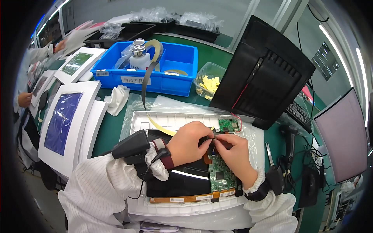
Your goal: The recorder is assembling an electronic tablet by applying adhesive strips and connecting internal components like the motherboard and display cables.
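Observation:
In front of me lies a white plastic frame holding a black display panel. A green circuit board sits on the panel's right part. Over the board's upper end, the fingertips of my left hand and my right hand meet in a pinch on something small and dark, too hidden to name. A strip of tape, dark on one side and yellow on the other, curves down from the blue bin to beside my left hand. A smaller green board sits at the frame's upper right corner.
A black cover stands tilted behind, its red wire reaching the small board. The blue bin holds a pump bottle. A clear tub contains yellow pieces. A scanner and monitor stand right; a co-worker's hand shows left.

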